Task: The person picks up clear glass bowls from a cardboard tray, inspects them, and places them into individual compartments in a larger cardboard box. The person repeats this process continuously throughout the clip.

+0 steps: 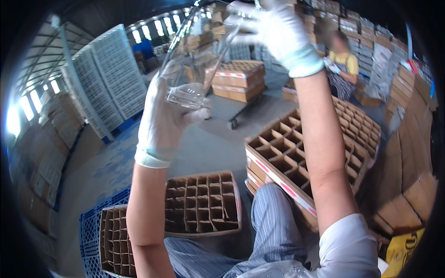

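Note:
A tall clear glass vessel [186, 96], perhaps a vase, is tilted up in front of me, its thick base lowest and its walls flaring towards the top of the view. My left hand [167, 107], in a white knit glove, grips it around the base, with fingers behind and the thumb side beneath. My right hand [269, 31], gloved the same way, is at the upper right of the glass by the rim. Its fingers are spread and blurred; whether they touch the glass is unclear. Part of the rim is cut off by the picture's top edge.
Divided cardboard cartons stand before my knees [201, 201], at lower left [113, 239] on a blue plastic pallet [90, 222], and stacked at right [278, 146]. Beyond are cartons on a wheeled cart [226, 111], a seated person [344, 66], and flattened cardboard [399, 149].

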Demonstrator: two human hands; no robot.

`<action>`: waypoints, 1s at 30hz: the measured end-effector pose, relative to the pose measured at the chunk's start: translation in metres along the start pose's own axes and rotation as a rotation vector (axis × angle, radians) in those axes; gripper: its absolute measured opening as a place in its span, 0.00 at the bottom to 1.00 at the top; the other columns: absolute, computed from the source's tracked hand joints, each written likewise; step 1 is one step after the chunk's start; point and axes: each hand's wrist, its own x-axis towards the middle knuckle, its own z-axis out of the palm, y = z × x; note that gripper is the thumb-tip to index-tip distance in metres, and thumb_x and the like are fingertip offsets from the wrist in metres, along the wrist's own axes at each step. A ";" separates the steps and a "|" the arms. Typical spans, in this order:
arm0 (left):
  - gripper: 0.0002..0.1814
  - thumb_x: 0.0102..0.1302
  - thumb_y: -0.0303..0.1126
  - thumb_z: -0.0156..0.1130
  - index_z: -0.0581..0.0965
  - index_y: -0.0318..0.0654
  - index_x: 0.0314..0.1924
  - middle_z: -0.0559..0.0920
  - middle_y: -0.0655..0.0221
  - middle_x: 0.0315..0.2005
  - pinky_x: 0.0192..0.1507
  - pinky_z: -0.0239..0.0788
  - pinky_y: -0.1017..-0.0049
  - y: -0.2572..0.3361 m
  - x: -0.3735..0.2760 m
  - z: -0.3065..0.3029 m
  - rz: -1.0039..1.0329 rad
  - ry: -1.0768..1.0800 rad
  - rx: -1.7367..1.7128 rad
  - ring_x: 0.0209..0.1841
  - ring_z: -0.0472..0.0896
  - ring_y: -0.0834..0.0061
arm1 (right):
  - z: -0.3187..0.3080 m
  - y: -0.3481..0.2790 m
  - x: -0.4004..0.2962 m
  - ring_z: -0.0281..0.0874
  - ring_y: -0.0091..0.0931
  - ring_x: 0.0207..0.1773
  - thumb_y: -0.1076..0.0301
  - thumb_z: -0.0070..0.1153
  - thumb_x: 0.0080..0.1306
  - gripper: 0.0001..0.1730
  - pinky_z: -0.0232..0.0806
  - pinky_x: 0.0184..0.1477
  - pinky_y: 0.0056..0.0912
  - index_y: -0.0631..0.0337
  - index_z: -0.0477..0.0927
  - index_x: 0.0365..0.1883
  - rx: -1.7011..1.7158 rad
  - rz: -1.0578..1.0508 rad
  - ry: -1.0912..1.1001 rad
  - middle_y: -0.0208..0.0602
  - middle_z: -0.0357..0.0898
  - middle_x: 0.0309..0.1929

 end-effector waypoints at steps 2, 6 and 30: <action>0.55 0.63 0.48 0.75 0.53 0.40 0.81 0.82 0.48 0.57 0.53 0.85 0.65 -0.018 -0.003 -0.004 0.050 -0.071 0.338 0.50 0.88 0.62 | 0.018 0.031 -0.031 0.81 0.35 0.62 0.57 0.69 0.68 0.56 0.77 0.58 0.44 0.52 0.45 0.84 -0.317 0.080 0.044 0.49 0.75 0.67; 0.66 0.52 0.24 0.82 0.45 0.38 0.83 0.83 0.51 0.60 0.55 0.82 0.66 -0.087 -0.033 0.047 0.116 -0.048 0.837 0.56 0.87 0.62 | 0.052 0.091 -0.132 0.84 0.30 0.56 0.64 0.76 0.60 0.61 0.77 0.58 0.32 0.61 0.50 0.84 -0.618 0.253 0.232 0.46 0.78 0.66; 0.34 0.64 0.46 0.69 0.76 0.48 0.69 0.88 0.58 0.50 0.56 0.77 0.62 -0.180 -0.346 -0.324 -1.181 0.270 1.374 0.52 0.86 0.57 | -0.162 -0.036 -0.475 0.73 0.44 0.71 0.39 0.65 0.69 0.45 0.68 0.69 0.46 0.54 0.70 0.77 -2.150 1.018 0.706 0.57 0.68 0.74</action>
